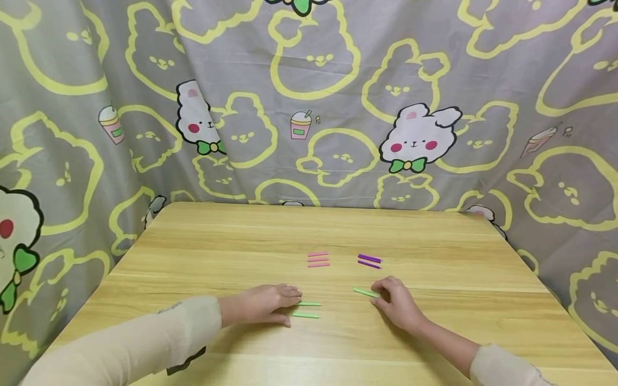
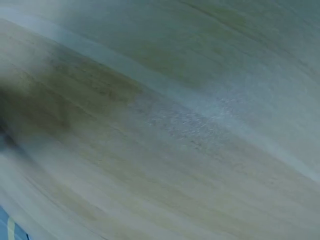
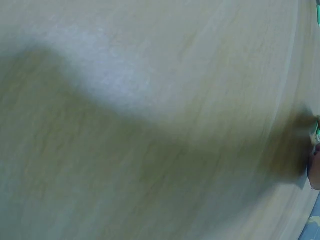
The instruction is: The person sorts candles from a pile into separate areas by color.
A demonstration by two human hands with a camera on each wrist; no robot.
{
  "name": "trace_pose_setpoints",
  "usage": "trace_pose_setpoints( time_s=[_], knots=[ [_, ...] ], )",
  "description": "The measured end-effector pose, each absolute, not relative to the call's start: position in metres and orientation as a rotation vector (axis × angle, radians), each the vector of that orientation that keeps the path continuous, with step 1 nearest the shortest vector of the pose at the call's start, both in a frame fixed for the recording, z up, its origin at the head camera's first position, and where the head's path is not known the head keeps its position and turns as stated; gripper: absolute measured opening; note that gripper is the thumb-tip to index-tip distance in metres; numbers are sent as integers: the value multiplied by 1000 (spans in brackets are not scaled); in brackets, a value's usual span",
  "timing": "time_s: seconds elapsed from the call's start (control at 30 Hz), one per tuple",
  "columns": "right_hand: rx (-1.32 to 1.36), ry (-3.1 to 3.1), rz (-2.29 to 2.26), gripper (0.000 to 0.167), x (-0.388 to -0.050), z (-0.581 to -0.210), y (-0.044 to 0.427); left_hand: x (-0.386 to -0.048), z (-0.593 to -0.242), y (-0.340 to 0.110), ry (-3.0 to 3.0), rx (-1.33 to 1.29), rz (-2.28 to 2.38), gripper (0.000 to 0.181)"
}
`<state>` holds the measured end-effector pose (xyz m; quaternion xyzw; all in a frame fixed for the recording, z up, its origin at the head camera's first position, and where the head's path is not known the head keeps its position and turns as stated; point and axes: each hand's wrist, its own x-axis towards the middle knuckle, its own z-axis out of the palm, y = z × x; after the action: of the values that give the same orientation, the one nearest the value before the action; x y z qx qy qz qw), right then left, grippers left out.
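Observation:
In the head view, my right hand [image 1: 398, 306] pinches the right end of a thin light-green stick [image 1: 365, 292] between thumb and fingers, close over the table. My left hand [image 1: 263, 305] rests on the table with its fingers extended. Its fingertips reach the left end of an upper green stick [image 1: 310, 304]. The thumb lies by a lower green stick [image 1: 306, 316], roughly parallel to the first. In the right wrist view, a bit of a fingertip [image 3: 314, 170] shows at the right edge. The left wrist view has only blurred tabletop, no clear fingers.
Three pink sticks [image 1: 318, 259] lie in a small stack of rows farther back. To their right is a group of purple sticks [image 1: 369, 261]. All are on a wood-grain table [image 1: 232, 230], with a grey patterned curtain [image 1: 260, 161] behind and at both sides.

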<state>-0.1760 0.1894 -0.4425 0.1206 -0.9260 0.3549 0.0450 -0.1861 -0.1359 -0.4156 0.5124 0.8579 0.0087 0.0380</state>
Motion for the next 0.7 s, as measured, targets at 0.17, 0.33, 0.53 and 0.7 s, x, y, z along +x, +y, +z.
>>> trace_pose_setpoints(
  time_s=[0.17, 0.33, 0.53, 0.7],
  knots=[
    [338, -2846, 1114, 14, -177, -443, 188, -187, -413, -134, 2614, 1553, 1, 56],
    [320, -2848, 1126, 11, -179, -444, 187, -188, -409, -132, 2604, 1542, 4, 51],
    [316, -2846, 1120, 8, -180, -445, 187, -189, -410, -132, 2592, 1547, 49, 44],
    [311, -2834, 1109, 8, -180, -446, 185, -189, -409, -132, 2591, 1553, 50, 43]
  ],
)
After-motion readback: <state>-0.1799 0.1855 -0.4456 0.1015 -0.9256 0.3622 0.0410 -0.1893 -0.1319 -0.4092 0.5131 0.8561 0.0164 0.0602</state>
